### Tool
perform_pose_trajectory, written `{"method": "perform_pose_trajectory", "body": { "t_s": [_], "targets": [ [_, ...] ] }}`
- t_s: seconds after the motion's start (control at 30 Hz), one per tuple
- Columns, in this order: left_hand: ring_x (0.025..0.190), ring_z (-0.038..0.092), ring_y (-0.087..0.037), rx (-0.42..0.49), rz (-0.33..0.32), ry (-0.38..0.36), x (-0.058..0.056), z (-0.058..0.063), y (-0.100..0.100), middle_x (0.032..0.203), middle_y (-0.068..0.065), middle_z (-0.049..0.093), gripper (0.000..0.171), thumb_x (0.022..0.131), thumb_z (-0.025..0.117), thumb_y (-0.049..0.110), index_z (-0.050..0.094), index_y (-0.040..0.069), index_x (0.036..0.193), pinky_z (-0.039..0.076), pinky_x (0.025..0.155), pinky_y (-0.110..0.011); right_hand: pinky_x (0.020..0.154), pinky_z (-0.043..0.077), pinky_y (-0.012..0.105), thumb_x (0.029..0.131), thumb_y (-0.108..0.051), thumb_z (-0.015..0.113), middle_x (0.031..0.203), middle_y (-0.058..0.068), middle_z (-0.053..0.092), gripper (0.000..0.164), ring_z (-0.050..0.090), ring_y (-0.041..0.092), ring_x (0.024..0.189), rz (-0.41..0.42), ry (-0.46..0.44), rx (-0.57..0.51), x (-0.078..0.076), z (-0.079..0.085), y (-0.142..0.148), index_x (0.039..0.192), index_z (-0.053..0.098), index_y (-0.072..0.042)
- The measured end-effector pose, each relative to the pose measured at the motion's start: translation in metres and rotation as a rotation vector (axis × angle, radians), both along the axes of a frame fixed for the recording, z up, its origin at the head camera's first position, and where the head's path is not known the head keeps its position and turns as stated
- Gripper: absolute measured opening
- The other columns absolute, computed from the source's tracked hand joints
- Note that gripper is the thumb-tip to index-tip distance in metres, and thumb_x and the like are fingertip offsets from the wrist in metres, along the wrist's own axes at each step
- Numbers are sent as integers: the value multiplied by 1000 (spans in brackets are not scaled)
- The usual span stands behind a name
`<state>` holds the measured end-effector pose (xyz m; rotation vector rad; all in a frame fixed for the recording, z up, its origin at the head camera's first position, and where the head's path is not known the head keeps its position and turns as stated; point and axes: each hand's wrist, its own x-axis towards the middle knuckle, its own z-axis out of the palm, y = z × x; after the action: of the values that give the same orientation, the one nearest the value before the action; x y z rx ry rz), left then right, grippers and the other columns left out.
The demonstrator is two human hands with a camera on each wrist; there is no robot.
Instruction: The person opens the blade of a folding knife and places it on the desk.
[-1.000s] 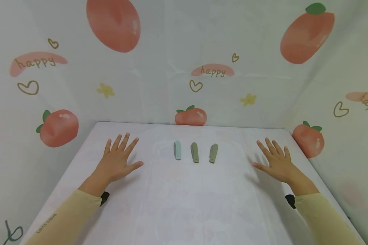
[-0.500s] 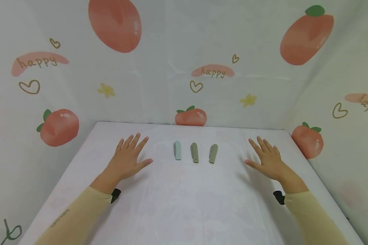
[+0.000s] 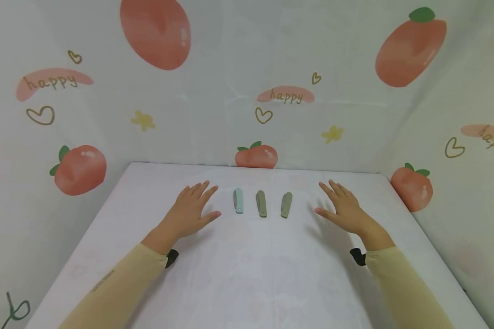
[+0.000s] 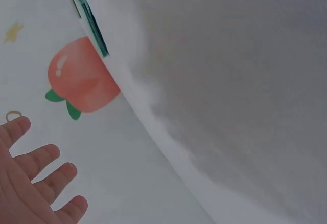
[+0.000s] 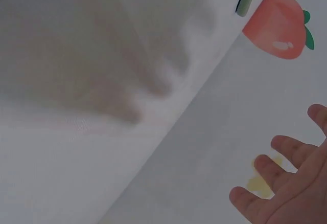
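Observation:
Three small folding knives, all folded, lie side by side on the white table (image 3: 247, 283) in the head view. On the left is the light teal knife (image 3: 238, 201); the middle olive-green knife (image 3: 261, 204) and the right olive-green knife (image 3: 286, 205) follow it. My left hand (image 3: 189, 212), fingers spread, hovers just left of the teal knife and holds nothing. Over the table to the right of the knives, my right hand (image 3: 346, 211) is likewise spread and holding nothing. The left wrist view catches the teal knife (image 4: 92, 25) beyond the fingers (image 4: 56, 180).
A white cloth backdrop (image 3: 214, 59) printed with peaches, hearts and "happy" surrounds the table's back and sides. Dark wrist devices (image 3: 358, 257) show at the cuffs of the pale yellow sleeves (image 3: 119, 288). Shadows of the arms fall on the tabletop.
Both hands have moved inward toward the knives, the left one rightward and the right one leftward. The knives have stayed where they lie.

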<state>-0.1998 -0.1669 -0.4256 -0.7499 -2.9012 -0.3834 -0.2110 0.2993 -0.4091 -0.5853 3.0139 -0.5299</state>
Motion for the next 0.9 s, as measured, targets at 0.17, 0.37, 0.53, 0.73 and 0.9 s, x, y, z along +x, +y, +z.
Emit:
{"method": "perform_pose_trajectory", "body": {
  "t_s": [0.17, 0.37, 0.53, 0.73, 0.9],
  "targets": [
    [142, 35, -41, 18, -41, 14, -2, 1, 13, 156, -20, 36, 71, 100, 54, 51, 36, 9, 154, 20, 116, -57, 110, 8, 72, 99, -51, 58, 163, 26, 11, 83, 9, 53, 146, 20, -16, -36, -6, -5, -11, 160, 17, -14],
    [139, 40, -37, 21, -73, 26, -8, 1, 29, 153, -19, 42, 65, 101, 55, 47, 41, 7, 151, 29, 113, -54, 109, 12, 73, 100, -48, 57, 162, 26, 16, 79, 13, 52, 146, 35, -27, -71, -14, -8, -21, 159, 21, -10],
    [135, 46, -36, 47, -89, 47, -14, -1, 42, 147, -18, 48, 60, 101, 58, 44, 46, 6, 146, 35, 111, -52, 109, 15, 73, 101, -48, 55, 161, 26, 20, 76, 16, 50, 145, 34, -45, -85, -21, -9, -27, 159, 22, -9],
    [129, 53, -33, 67, -113, 70, -19, 0, 58, 140, -14, 55, 56, 99, 62, 41, 51, 5, 140, 40, 107, -48, 111, 19, 67, 102, -46, 55, 159, 24, 26, 73, 20, 48, 145, 54, -65, -146, -31, -9, -32, 157, 25, -8],
    [129, 53, -31, 47, -111, 50, -21, -2, 72, 139, -12, 56, 55, 101, 59, 43, 52, 6, 140, 40, 107, -46, 113, 22, 62, 103, -43, 55, 156, 24, 34, 70, 27, 46, 143, 73, -59, -151, -39, -12, -38, 155, 30, -4]
  ]
}}
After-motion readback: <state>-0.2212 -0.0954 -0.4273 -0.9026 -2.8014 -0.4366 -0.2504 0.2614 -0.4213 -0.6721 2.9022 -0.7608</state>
